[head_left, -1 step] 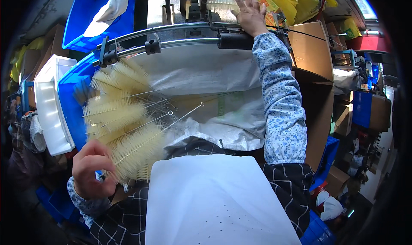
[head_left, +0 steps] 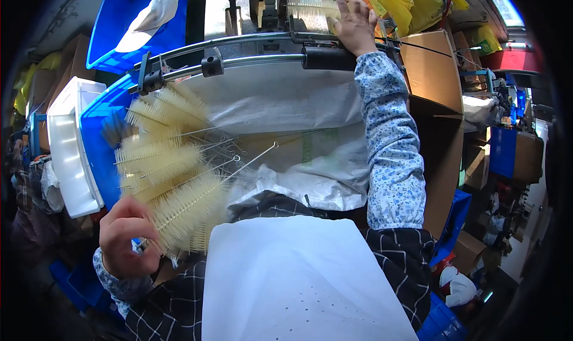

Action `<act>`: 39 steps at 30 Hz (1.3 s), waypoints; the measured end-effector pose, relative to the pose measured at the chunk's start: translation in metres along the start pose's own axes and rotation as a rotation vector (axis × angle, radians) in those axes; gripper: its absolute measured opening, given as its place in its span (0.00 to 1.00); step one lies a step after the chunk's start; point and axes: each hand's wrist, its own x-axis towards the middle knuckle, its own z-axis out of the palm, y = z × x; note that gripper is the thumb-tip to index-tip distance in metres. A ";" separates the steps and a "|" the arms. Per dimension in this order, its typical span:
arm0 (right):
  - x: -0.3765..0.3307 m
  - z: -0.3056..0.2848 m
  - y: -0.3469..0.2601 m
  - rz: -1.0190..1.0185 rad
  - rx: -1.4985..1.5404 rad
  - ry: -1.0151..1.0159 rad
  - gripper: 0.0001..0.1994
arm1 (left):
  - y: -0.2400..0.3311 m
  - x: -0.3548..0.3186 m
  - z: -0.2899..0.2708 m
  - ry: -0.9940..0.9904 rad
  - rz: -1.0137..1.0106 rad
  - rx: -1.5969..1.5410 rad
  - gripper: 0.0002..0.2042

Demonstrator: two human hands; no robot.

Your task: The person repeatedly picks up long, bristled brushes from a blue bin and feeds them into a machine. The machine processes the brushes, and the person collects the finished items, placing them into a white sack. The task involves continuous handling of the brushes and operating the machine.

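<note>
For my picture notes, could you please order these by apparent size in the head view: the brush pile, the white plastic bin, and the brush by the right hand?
1. Brush pile, largest
2. White plastic bin
3. Single brush by the right hand, smallest

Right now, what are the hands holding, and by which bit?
The left hand seems to pinch a pale brush by its bristly end, opposite the wire loop. The right hand is at another brush; whether it grips can't be told.
</note>
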 end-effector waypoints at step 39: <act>0.016 -0.044 -0.107 0.235 0.381 -0.088 0.18 | 0.028 0.009 -0.005 0.052 0.042 -0.055 0.12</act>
